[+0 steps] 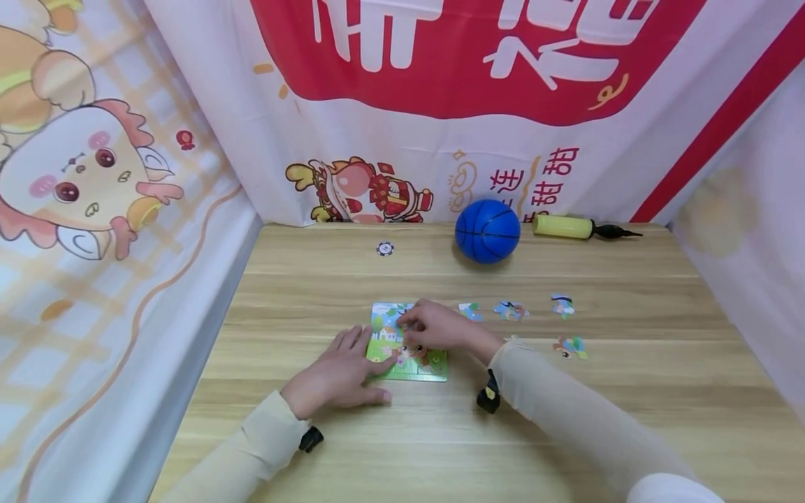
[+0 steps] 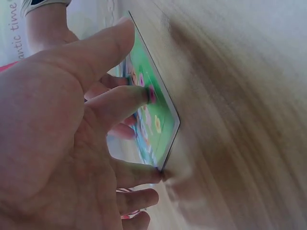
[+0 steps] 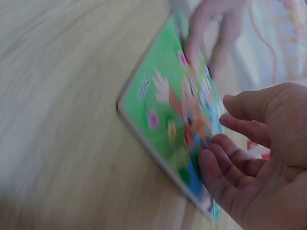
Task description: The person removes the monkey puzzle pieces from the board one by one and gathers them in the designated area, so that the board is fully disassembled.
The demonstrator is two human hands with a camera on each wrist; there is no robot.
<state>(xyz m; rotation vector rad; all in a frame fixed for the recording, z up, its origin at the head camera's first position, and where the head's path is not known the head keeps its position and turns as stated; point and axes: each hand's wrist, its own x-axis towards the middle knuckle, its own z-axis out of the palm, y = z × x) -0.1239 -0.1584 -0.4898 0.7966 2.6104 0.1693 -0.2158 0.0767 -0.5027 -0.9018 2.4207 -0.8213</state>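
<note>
A small square jigsaw puzzle (image 1: 434, 374) with a green cartoon-animal picture lies flat on the table. My left hand (image 1: 339, 370) spreads over its left side. In the left wrist view the index finger (image 2: 129, 97) touches the picture, another fingertip meets the board's corner, and the thumb is held off it. Over the puzzle's upper right part reaches my right hand (image 1: 440, 327), fingers bent with tips at the picture. Its thumb and index tips stand slightly apart in the right wrist view, with no piece showing between them. Part of the picture is hidden under this hand.
Several loose puzzle pieces lie to the right, among them a piece with an eye (image 1: 570, 347) and a blue one (image 1: 562, 304). Farther back are a blue basketball (image 1: 487, 231), a yellow hand pump (image 1: 562, 226) and a round chip (image 1: 385, 249). Printed cloth (image 1: 377, 133) borders the table.
</note>
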